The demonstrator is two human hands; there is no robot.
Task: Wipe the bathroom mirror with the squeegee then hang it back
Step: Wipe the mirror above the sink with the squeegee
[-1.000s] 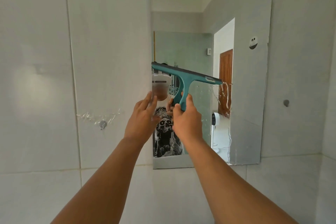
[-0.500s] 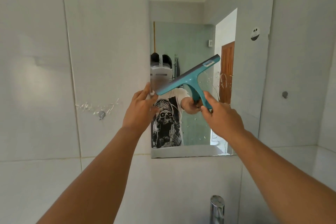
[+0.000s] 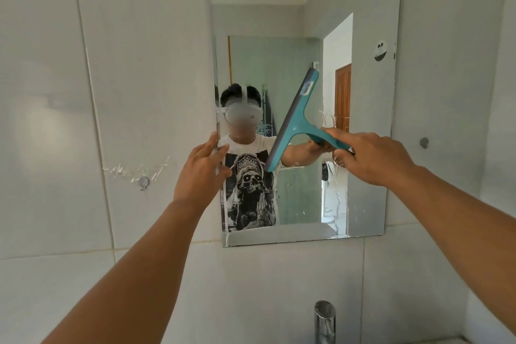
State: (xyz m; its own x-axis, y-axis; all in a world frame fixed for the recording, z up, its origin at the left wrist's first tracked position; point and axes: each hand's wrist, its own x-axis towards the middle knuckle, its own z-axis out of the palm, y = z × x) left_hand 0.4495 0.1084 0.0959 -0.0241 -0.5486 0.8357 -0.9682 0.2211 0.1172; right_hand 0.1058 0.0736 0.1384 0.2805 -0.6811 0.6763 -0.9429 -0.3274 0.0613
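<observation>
A frameless rectangular mirror [image 3: 371, 120] hangs on the white tiled wall, with water streaks at its lower right. A teal squeegee [image 3: 293, 117] with a grey rubber blade lies against the glass near the middle, its blade steeply tilted, top end up to the right. My right hand [image 3: 371, 156] grips its handle from the right. My left hand [image 3: 201, 170] rests on the mirror's left edge, fingers apart and pressed on the edge. A person's reflection shows in the glass.
A small metal hook [image 3: 143, 181] with clear adhesive residue sits on the wall left of the mirror. Another metal hook [image 3: 424, 142] is on the wall to the right. A chrome tap [image 3: 324, 321] rises at the bottom centre.
The squeegee blade has turned from nearly level to steeply tilted, and my right hand has swung out to the right with the handle. My left hand has stayed at the mirror's left edge.
</observation>
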